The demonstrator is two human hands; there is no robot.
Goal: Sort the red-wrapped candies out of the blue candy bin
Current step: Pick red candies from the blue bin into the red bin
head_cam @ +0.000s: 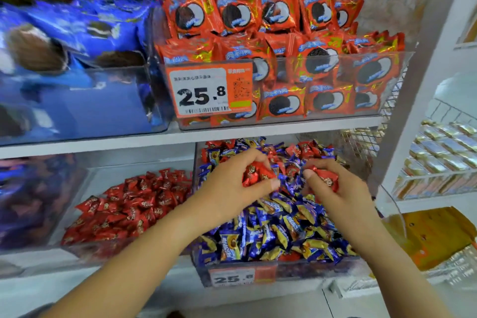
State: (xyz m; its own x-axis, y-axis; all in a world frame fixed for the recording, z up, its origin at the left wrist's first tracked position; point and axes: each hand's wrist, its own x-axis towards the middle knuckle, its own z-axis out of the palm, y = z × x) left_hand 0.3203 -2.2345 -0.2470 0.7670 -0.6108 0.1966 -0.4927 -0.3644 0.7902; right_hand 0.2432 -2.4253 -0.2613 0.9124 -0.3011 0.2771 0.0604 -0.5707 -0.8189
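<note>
A clear bin [284, 272] on the lower shelf is heaped with blue-and-gold wrapped candies [273, 230]; several red-wrapped candies [307, 148] lie mixed in toward its back. My left hand [232, 183] hovers over the middle of the heap and grips a small bunch of red candies [255, 174]. Just to its right, my right hand [338, 191] holds more red candies [326, 177] in curled fingers. To the left stands another clear bin holding only red-wrapped candies [129, 204].
The shelf above carries a bin of red cookie packs [322, 64] with an orange 25.8 price tag [209, 90], and blue cookie packs [77, 33] at left. A white upright [418, 85] and wire mesh bound the right side; gold-wrapped goods [444, 147] sit beyond.
</note>
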